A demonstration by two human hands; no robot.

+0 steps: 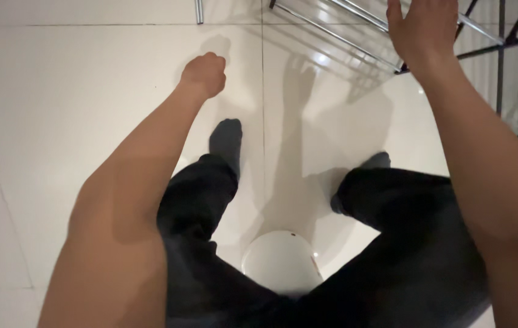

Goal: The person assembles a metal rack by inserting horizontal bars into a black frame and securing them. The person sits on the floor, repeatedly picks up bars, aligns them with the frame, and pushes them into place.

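Rack (356, 30), right hand (423, 27) apparently spread above

Left hand (204, 74) fisted, right hand (423, 27) spread

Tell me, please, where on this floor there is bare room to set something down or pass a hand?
Widest free patch: white tile floor beside the closed left hand. A narrower strip runs between the two dark-socked feet, above the white round stool. It is crowded upper right, where the open right hand reaches the metal rack and dark frame bars.
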